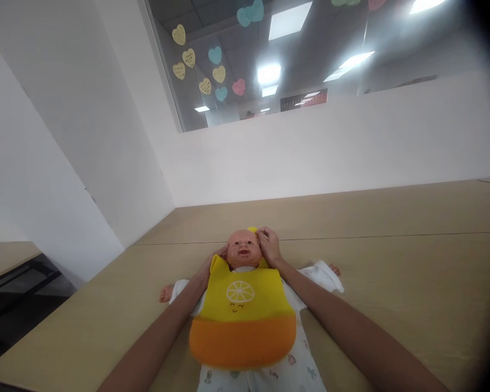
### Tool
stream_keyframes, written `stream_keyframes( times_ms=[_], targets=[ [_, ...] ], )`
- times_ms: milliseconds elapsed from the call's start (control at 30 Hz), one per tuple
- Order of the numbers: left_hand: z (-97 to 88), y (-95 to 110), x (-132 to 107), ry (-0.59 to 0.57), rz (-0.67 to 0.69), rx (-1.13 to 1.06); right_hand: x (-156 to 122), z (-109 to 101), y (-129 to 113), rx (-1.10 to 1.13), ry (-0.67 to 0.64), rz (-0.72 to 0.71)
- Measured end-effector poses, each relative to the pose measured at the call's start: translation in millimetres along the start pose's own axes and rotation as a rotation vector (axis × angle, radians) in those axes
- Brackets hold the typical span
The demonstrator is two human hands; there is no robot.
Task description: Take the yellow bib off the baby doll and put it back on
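Doll (244, 251), infant type, supine on a pale wooden table (392, 272), head pointing away from the wearer, arms spread; dressed in a white printed romper (265, 375). Bib (242, 316), yellow with orange catch-pocket and a lemon-slice face, lies over the chest, its neck strap running up behind the head. Right hand (269, 246) cupped against the far side of the head, fingers curled near a yellow strap end showing above the crown; left hand (212, 265) pressed to the near side at the neck, largely hidden, grip not discernible. Handling, as judged: doll light, head rigid, body likely soft; bib looks like flexible silicone, slightly tacky, best taken by the strap ends. Surroundings: white partition wall (310, 158), glass pane above with paper hearts (214, 54)
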State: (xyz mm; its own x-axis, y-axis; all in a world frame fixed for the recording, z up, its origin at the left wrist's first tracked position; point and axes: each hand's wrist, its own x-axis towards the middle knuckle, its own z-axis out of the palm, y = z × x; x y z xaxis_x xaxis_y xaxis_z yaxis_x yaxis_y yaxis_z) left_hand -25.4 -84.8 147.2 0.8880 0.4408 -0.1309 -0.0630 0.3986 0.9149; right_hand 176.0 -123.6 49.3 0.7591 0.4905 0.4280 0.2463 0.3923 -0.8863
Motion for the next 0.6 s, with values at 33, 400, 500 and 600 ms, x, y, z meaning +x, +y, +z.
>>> stream_keyframes(
  times_ms=[33,400,500,600],
  targets=[
    [1.3,0.3,3.8,-0.007,-0.012,0.002,0.2,0.0,0.6,0.000,-0.004,-0.003],
    [-0.4,2.5,-5.7,-0.034,-0.004,0.022,0.3,0.0,0.9,-0.035,-0.027,-0.034],
    [1.9,1.6,2.4,-0.022,-0.016,0.030,0.6,-0.3,1.0,-0.045,-0.032,-0.044],
    [0.2,-0.4,5.1,-0.006,-0.021,0.038,0.6,-0.6,0.8,-0.048,-0.035,-0.043]
  ],
)
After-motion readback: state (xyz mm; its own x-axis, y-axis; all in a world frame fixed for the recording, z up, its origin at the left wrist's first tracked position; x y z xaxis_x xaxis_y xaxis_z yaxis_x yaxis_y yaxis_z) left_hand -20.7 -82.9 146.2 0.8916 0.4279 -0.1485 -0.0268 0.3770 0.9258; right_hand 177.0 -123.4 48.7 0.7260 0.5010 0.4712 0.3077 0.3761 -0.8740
